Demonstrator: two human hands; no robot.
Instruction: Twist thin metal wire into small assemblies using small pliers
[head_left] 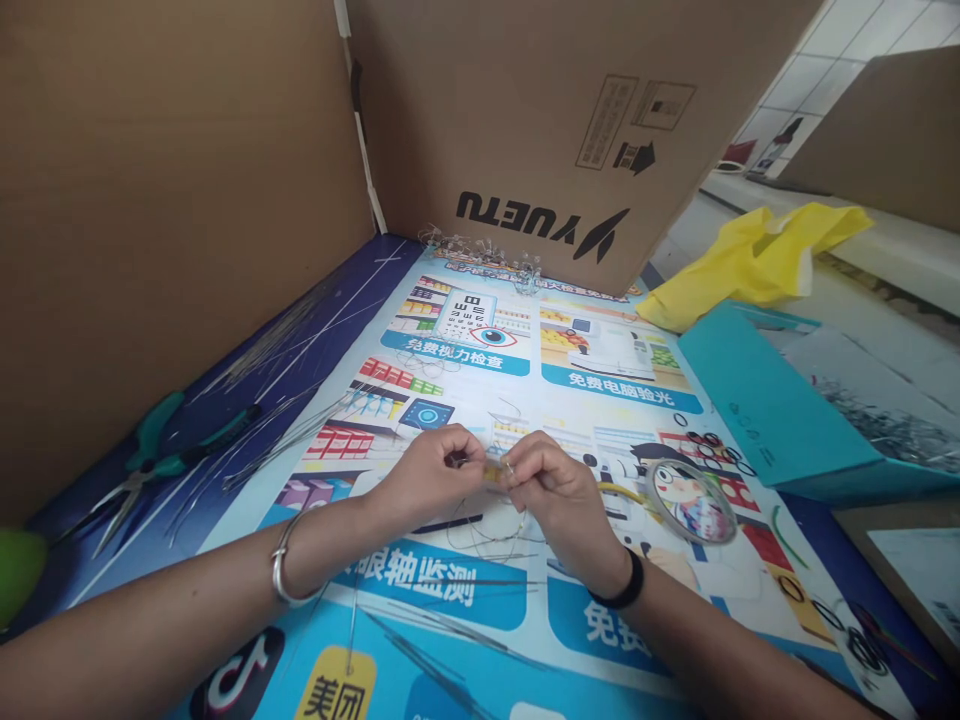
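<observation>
Close together above the printed sheet, both my hands pinch at a small piece of thin metal wire point(510, 466). My left hand point(448, 462) has thumb and forefinger closed on its left end, where the grip is partly hidden. Opposite it, my right hand point(551, 485) pinches the other end, and a fine curved strand hangs below the fingertips. Loose wire loops point(480, 535) lie on the sheet under the hands. To the right of my right hand is a clear ring point(691, 502), like a tape roll, with a yellow strip beside it.
Pliers with teal handles point(142, 465) lie at left, near long straight wires point(292, 420). Cardboard panels point(525, 120) rise behind and at left. A teal box point(750, 410) of wire bits, a yellow cloth point(750, 265) and several black rings point(866, 650) are at right.
</observation>
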